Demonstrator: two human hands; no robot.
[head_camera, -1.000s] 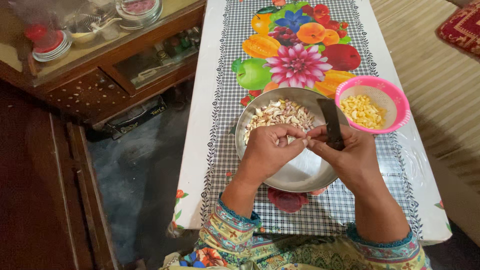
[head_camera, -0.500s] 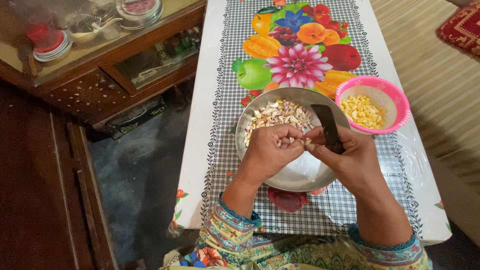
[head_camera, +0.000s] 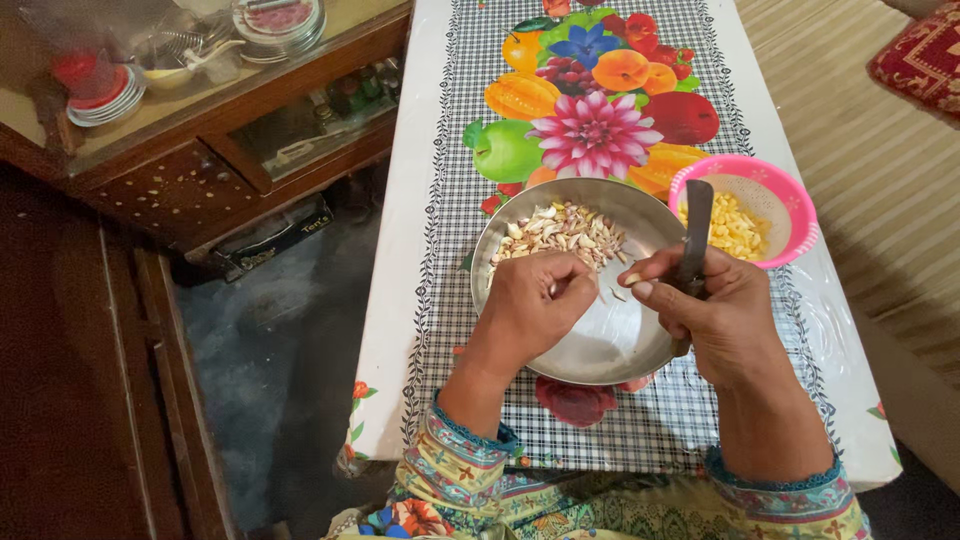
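Steel bowl (head_camera: 600, 350) of unpeeled garlic cloves (head_camera: 560, 228); right hand (head_camera: 705, 310) grips a dark knife (head_camera: 695, 235), left hand (head_camera: 530, 305) pinches a clove. Fruit-print tablecloth (head_camera: 590, 110), wooden cabinet (head_camera: 200, 150) alongside.

Dark knife (head_camera: 695, 225) upright, garlic cloves (head_camera: 560, 228) in steel bowl (head_camera: 600, 345)

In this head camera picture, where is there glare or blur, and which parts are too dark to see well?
Head view: soft glare on the bare inside of the steel bowl and on the glossy table cover at right; the knife in the right hand looks slightly smeared; the left hand is sharp; the floor and wooden cabinet at left are dim, with few details.
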